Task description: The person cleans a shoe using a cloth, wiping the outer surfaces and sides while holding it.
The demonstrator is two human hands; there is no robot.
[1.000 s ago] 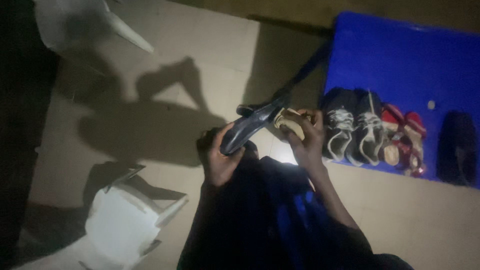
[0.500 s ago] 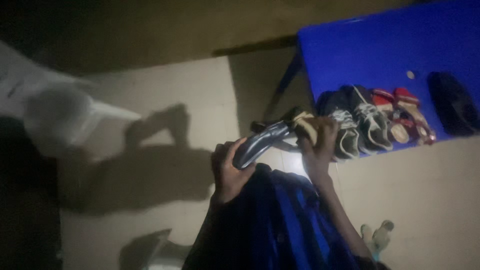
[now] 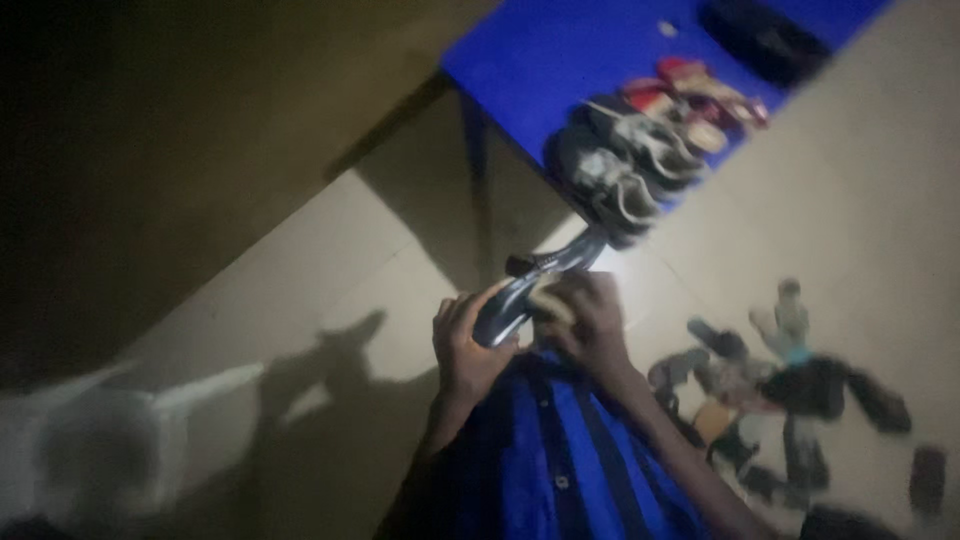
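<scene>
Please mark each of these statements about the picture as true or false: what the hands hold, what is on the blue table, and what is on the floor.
1. Both hands hold one dark shoe. True: the left hand and right hand grip it.
2. The blue table is bare. False: pairs of shoes stand at its edge.
3. More dark things lie on the floor to the right. True.
4. The person wears a red shirt. False: the shirt is blue.
</scene>
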